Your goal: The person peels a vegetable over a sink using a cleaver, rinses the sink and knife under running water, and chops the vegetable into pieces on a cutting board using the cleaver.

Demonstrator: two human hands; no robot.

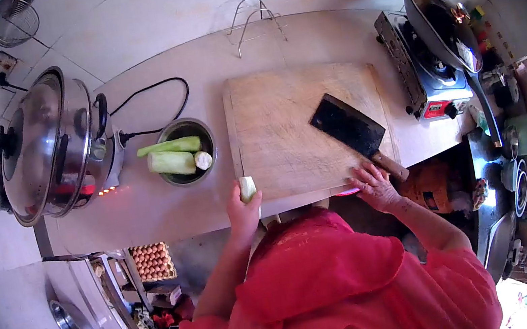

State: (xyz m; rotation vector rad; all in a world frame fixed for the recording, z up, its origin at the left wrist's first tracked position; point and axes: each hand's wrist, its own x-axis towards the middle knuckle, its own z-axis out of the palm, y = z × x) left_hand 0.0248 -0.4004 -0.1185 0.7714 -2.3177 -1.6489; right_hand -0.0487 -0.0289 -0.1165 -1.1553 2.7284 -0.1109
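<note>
My left hand [242, 212] is closed around a peeled pale green vegetable piece [248, 188] at the near left corner of the wooden cutting board [275, 128]. On the right part of the board, a dark-bladed cleaver [349, 126] lies flat, its wooden handle [390, 166] pointing toward me and past the board's edge. My right hand [376, 190] rests at the near edge just left of that handle, fingers outstretched and not wrapped around it. Left of the board, a metal bowl [205, 132] holds several pale green vegetable pieces [171, 162].
A lidded steel steamer pot [46, 146] stands at the left, its black cord [187, 94] looping behind the bowl. At the right, a wok [436, 19] sits on a portable gas stove [432, 85]. A wire rack [256, 21] leans near the wall. Egg trays [153, 262] are below the counter.
</note>
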